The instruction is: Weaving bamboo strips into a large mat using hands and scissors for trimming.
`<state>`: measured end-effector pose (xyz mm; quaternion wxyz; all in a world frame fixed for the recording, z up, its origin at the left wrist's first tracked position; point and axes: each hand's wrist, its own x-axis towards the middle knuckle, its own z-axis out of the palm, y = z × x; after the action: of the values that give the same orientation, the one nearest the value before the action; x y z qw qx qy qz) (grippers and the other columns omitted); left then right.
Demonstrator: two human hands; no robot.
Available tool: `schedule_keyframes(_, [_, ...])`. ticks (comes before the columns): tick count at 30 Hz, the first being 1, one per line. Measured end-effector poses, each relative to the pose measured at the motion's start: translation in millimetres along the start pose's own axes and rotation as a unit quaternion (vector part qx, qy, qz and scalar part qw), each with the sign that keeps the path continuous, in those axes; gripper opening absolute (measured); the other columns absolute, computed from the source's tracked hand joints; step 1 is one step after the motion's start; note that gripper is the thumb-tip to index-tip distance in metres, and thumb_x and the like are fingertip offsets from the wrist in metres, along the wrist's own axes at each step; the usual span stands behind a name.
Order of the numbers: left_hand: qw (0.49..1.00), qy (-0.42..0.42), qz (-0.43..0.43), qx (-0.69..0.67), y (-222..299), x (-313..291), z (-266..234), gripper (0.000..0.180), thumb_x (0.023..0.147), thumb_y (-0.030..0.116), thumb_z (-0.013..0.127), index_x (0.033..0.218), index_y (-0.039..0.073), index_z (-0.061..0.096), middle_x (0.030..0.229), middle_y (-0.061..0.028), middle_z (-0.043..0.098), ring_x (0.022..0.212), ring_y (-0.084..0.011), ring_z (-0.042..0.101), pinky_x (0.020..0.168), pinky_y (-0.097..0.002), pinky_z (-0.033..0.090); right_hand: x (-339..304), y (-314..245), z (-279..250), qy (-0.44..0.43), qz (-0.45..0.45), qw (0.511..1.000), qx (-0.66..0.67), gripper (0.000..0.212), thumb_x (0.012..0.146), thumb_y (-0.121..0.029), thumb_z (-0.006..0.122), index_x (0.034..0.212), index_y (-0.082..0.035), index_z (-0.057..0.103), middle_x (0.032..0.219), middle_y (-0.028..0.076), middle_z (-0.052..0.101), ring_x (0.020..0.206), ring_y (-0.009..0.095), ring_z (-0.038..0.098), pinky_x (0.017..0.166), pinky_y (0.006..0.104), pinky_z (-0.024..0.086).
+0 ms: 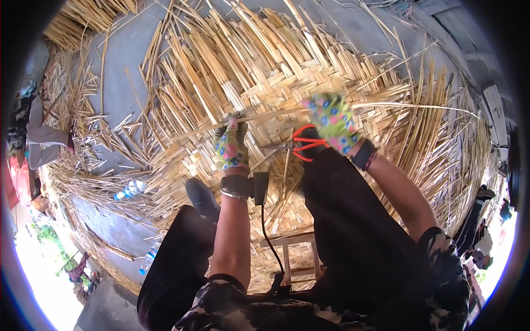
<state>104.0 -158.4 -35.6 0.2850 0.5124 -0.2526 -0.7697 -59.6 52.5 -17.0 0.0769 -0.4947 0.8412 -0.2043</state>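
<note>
A long split reed strip runs across in front of me, above the woven reed mat. My left hand, in a flowered work glove, is closed on the strip with the thumb up. Farther right, my right hand, in a matching glove, is smeared by motion; its fingers look closed round the same strip, which continues past it to the right. Scissors with orange handles lie between my hands beside my right knee, blades pointing left. Their lower handle is partly against the dark trouser leg.
Loose reed ends fan out from the mat's far edge. More loose reeds litter the left, with a plastic bottle among them and another bottle nearer. Below me is a low wooden stool. Another person's legs show at far left.
</note>
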Motion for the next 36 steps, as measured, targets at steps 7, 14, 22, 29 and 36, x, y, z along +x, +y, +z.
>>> schedule_keyframes(7, [1.000, 0.011, 0.012, 0.016, 5.2, -9.8, 1.2, 0.014, 0.084, 0.011, 0.065, 0.092, 0.002, 0.058, 0.088, -0.0063, 0.059, 0.082, -0.0171, 0.059, 0.072, -0.0283, 0.055, -7.1, -55.4, 16.9, -0.239, -0.048, 0.970, -0.010, 0.054, 0.080, -0.014, 0.053, 0.133, -0.008, 0.041, 0.092, 0.014, 0.059, 0.086, 0.032, 0.056, 0.075, 0.0407, 0.044])
schedule_keyframes(14, [1.000, -0.016, 0.001, 0.017, 28.0, -1.1, 10.5, 0.015, 0.081, 0.011, 0.068, 0.093, 0.006, 0.060, 0.090, -0.0050, 0.062, 0.081, -0.0174, 0.061, 0.071, -0.0295, 0.054, -32.3, -19.1, 2.6, -0.045, 0.059, 0.905, 0.418, 0.047, 0.073, -0.024, 0.067, 0.114, -0.008, 0.052, 0.099, 0.011, 0.060, 0.088, 0.028, 0.058, 0.076, 0.0382, 0.047])
schedule_keyframes(22, [0.998, -0.028, 0.023, 0.058, 31.3, -10.3, 30.0, 0.026, 0.085, 0.018, 0.063, 0.103, 0.000, 0.059, 0.099, -0.0082, 0.060, 0.089, -0.0174, 0.058, 0.075, -0.0266, 0.051, -114.6, 30.6, -33.2, -0.147, 0.357, 0.798, 0.464, 0.048, 0.086, -0.028, 0.058, 0.125, -0.003, 0.043, 0.117, 0.009, 0.050, 0.101, 0.020, 0.052, 0.086, 0.0323, 0.044])
schedule_keyframes(29, [0.998, 0.003, -0.017, 0.055, 7.3, -19.1, 10.6, 0.024, 0.080, 0.011, 0.070, 0.094, 0.002, 0.053, 0.090, -0.0060, 0.055, 0.083, -0.0180, 0.058, 0.068, -0.0303, 0.056, -118.8, 43.8, 28.0, -0.017, 0.372, 0.647, 0.665, 0.043, 0.085, -0.025, 0.060, 0.118, -0.001, 0.051, 0.105, 0.008, 0.059, 0.093, 0.018, 0.057, 0.080, 0.0289, 0.046])
schedule_keyframes(36, [0.996, -0.011, -0.016, 0.083, -5.4, -20.9, -0.7, 0.022, 0.080, 0.012, 0.069, 0.094, 0.004, 0.054, 0.090, -0.0049, 0.055, 0.084, -0.0161, 0.058, 0.071, -0.0273, 0.056, -121.0, 35.8, 14.6, -0.041, 0.359, 0.853, 0.377, 0.034, 0.077, -0.028, 0.067, 0.094, 0.000, 0.062, 0.076, 0.019, 0.061, 0.068, 0.025, 0.060, 0.064, 0.0361, 0.046])
